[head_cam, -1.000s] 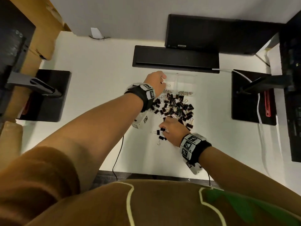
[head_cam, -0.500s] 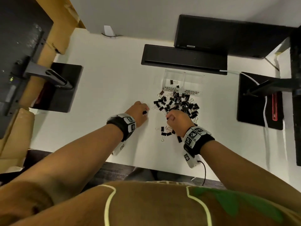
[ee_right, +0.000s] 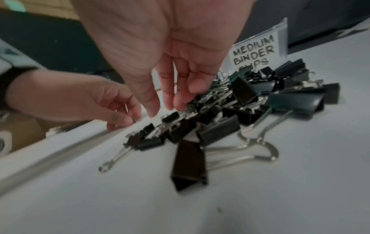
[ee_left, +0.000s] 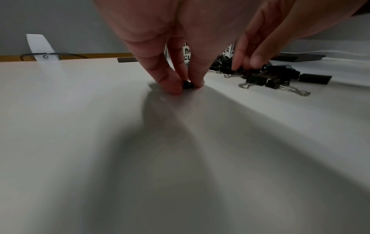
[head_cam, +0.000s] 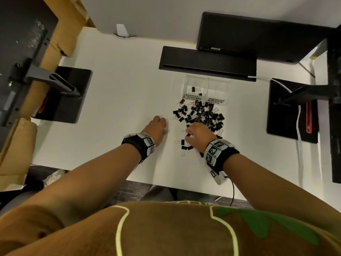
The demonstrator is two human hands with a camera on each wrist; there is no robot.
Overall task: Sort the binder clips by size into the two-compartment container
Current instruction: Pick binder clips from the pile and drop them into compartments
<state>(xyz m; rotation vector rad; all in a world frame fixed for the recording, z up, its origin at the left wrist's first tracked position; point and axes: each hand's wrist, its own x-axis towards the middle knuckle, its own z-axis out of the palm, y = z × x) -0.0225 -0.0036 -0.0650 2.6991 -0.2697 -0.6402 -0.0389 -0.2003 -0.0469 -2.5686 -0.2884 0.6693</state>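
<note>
A pile of black binder clips (head_cam: 201, 115) lies on the white table in front of a clear two-compartment container (head_cam: 208, 80) labelled small and medium. One small clip (head_cam: 194, 89) sits in the left compartment. My left hand (head_cam: 164, 129) is left of the pile, pinching a small black clip (ee_left: 188, 84) between thumb and finger against the table. My right hand (head_cam: 190, 133) hovers over the pile's near side, and its fingertips (ee_right: 179, 102) touch clips in the pile (ee_right: 250, 98) without gripping one. Several loose clips (head_cam: 184, 145) lie nearer me.
A long black bar (head_cam: 206, 61) lies just behind the container. Black stand bases sit at the left (head_cam: 62, 95) and right (head_cam: 291, 109), with white cables (head_cam: 299, 130) on the right one. The table's front edge (head_cam: 166, 185) is close to my body.
My left hand pulled back from the container's small compartment to the table left of the pile and now pinches a small clip. My right hand shifted forward over the pile.
</note>
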